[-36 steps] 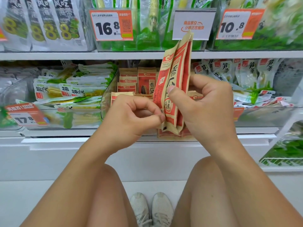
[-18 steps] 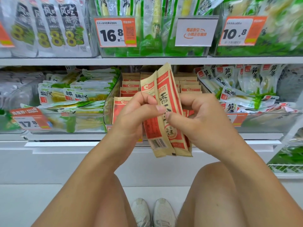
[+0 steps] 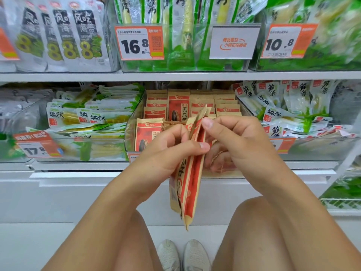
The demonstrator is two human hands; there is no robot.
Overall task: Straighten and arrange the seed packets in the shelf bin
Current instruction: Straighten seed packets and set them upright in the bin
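From the head camera I look down on a small stack of sunflower seed packets held edge-on in front of the clear shelf bin. The stack's long axis runs nearly upright, top corner up by my fingers, bottom corner hanging below the shelf edge toward my knees. My left hand pinches the stack from the left, thumb pressed across its near face. My right hand is curled on the other side, forefinger at the top edge; its lower fingers are partly hidden behind the packets, so I read it as gripping but cannot see every contact. The bin lies just beyond and slightly above both hands, straight ahead, so the coming move is, I judge, a short forward lift with the stack kept upright to match the rows of seed packets standing in it. Both hands look equally near the bin.

Writing: the packets are kraft and red with a sunflower seed picture and the brand mark 洽洽. The left price tag reads 16.8, the right price tag 10.8, the lower-left price tag starts 17. Neighbouring green-and-white bamboo shoot packs read 笋条.
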